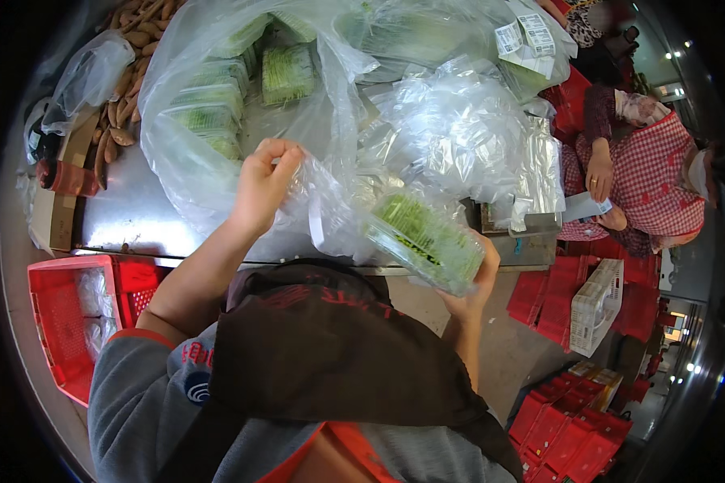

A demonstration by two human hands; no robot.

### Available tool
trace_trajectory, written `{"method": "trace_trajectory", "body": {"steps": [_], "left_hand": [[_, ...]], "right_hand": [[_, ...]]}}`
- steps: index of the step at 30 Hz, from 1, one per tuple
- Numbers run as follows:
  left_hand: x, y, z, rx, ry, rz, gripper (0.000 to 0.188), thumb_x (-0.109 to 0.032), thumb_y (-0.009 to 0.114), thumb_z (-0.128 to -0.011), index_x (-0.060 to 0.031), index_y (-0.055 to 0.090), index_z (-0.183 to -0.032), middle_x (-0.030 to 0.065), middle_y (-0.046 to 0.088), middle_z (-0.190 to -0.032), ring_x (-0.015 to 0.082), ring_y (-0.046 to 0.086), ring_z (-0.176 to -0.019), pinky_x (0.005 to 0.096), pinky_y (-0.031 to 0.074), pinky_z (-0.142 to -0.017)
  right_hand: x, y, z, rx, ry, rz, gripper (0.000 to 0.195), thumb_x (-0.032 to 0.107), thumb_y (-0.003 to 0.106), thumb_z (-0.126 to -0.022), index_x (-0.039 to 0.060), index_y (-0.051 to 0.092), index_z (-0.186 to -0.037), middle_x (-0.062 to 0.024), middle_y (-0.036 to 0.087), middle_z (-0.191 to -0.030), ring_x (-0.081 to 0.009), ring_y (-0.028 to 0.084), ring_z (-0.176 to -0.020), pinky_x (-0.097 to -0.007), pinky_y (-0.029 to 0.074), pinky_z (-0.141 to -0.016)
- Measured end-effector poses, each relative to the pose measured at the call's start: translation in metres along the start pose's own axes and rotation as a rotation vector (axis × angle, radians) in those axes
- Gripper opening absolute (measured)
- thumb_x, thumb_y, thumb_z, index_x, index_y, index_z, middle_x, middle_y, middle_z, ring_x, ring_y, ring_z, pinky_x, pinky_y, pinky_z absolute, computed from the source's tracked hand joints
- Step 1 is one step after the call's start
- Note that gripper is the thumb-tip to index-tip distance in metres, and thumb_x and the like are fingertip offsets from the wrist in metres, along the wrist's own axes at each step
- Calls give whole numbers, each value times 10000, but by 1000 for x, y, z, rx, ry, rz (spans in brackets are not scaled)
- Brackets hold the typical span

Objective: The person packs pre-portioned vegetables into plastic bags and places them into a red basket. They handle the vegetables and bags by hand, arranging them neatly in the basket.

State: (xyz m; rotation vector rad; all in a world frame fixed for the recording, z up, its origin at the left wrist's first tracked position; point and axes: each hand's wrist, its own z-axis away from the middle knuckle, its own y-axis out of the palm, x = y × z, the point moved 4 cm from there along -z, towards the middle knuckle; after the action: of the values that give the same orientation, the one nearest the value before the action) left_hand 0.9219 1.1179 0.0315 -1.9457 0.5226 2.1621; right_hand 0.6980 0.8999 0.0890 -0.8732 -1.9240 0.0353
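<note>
Pinched in the fingers of my left hand [267, 181] is the edge of a thin clear plastic bag [323, 205], its mouth held up. My right hand [480, 271] grips one end of a clear plastic box of green sprouts [426, 241]; its other end is at the bag, and I cannot tell if it is inside. Beyond my left hand, a large translucent bag [169, 127] lies open with stacked sprout boxes [208, 108] and a separate sprout box [287, 73] in it. A heap of clear plastic bags [453, 127] covers the table to the right.
Brown root vegetables [121, 115] lie at the left of the metal table [139, 199]. A red crate [72, 320] stands below left, with wrapped packs inside. At right, a person in a checked apron [652, 181] holds a paper; red crates [580, 302] and a white crate [598, 308] stand nearby.
</note>
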Motion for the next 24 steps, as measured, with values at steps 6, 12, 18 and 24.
{"method": "trace_trajectory", "body": {"steps": [6, 12, 18, 24], "left_hand": [[-8, 61, -33, 143, 55, -227, 210, -182, 529, -901, 6, 622, -902, -13, 532, -691, 61, 465, -615, 228, 387, -524], [-6, 121, -71, 301, 19, -311, 235, -208, 524, -885, -2, 636, -877, 37, 562, -677, 97, 483, -636, 266, 407, -601], [-31, 96, -55, 676, 7, -131, 221, -225, 518, -927, -44, 643, -953, -31, 594, -868, 54, 481, -794, 227, 394, -728], [-28, 75, -2, 609, -168, 238, 200, -201, 518, -938, -43, 631, -985, -24, 608, -925, 46, 517, -869, 223, 419, -788]], "right_hand": [[-8, -19, 12, -136, 304, -759, 689, 336, 722, -765, 3, 406, -1279, -111, 528, -1181, -234, 538, -1052, -373, 475, -856], [-3, 34, -7, -95, 777, -942, 763, 345, 737, -715, -27, 398, -1289, -125, 510, -1239, -218, 540, -1081, -336, 486, -864], [-111, 65, 31, 182, 1186, -1125, 713, 350, 671, -763, -32, 396, -1300, -143, 560, -1187, -227, 572, -1055, -352, 486, -877], [-79, 78, 41, 80, 859, -1647, 745, 454, 616, -794, 14, 369, -1341, -144, 578, -1027, -255, 586, -876, -357, 502, -720]]}}
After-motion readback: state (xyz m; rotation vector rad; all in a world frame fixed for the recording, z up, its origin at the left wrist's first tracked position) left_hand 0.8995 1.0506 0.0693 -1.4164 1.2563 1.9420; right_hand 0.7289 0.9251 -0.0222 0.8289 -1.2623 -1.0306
